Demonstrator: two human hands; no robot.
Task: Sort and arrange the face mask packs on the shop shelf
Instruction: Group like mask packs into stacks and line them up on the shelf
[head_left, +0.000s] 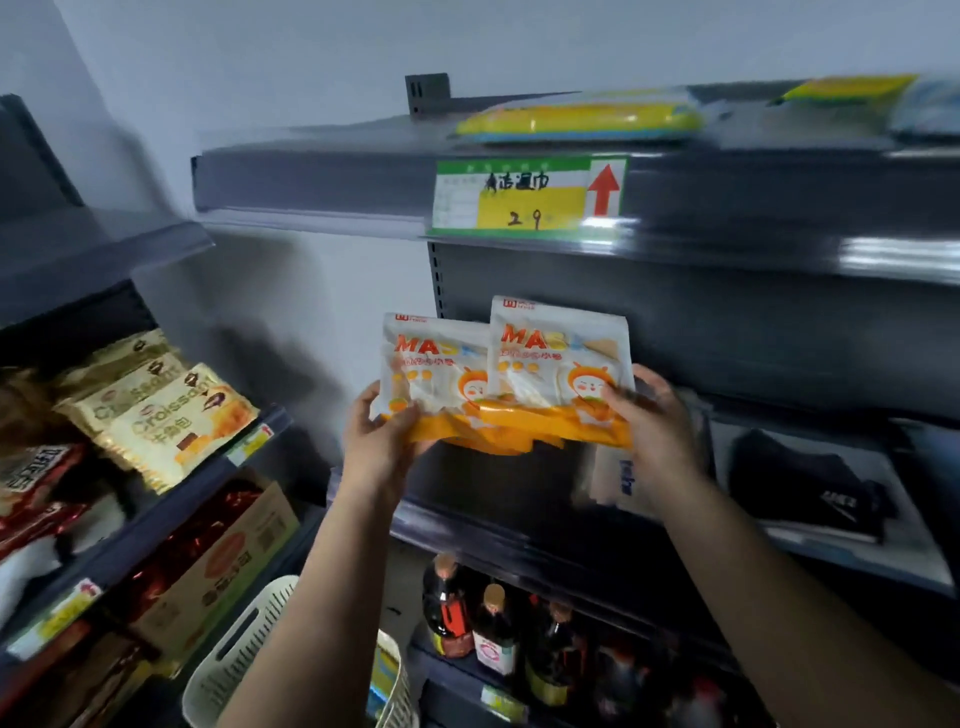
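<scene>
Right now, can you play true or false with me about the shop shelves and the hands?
1. Both hands hold mask packs. True: the left hand and right hand grip the mask packs.
2. The price label's arrow is blue. False: the arrow is red.
3. Croissant packs sit on the left shelf. True.
4. The bottles stand above the masks. False: the bottles stand lower down.
</scene>
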